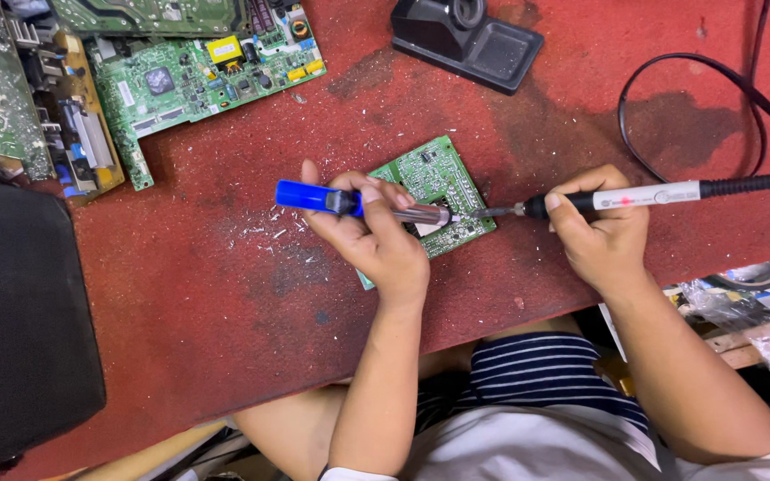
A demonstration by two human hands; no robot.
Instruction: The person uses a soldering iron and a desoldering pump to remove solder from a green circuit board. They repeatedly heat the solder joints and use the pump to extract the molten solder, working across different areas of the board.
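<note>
We start with the worn red work mat (225, 294) that fills most of the frame, its surface scuffed dark in patches and dusted with pale flecks left of centre, a soft bed that keeps a board from sliding. At the far left a large black padded slab (20, 312) lies over the mat's edge, out of the hands' way. In the upper left corner sits a heap of big green circuit boards (180, 80) with yellow and black components, pushed aside and well apart from the working spot. At top centre a black soldering-iron stand (470, 40) waits within reach, and a black cable (741, 89) loops across the upper right, slack enough not to pull on the tool. In the middle of the frame lies the small green square circuit board (434, 191), flat on the mat and turned cornerwise. Our left hand (376, 240) is closed around a desoldering pump with a blue plunger end and silvery barrel (358, 205), held almost level so its nozzle meets the board's middle. Our right hand (603, 236) is clamped pen-fashion on a soldering iron with a black grip and white body (634, 196), its tip coming in from the right. The two tips seem to touch the same joint, though the spot is too small to be sure.
</note>
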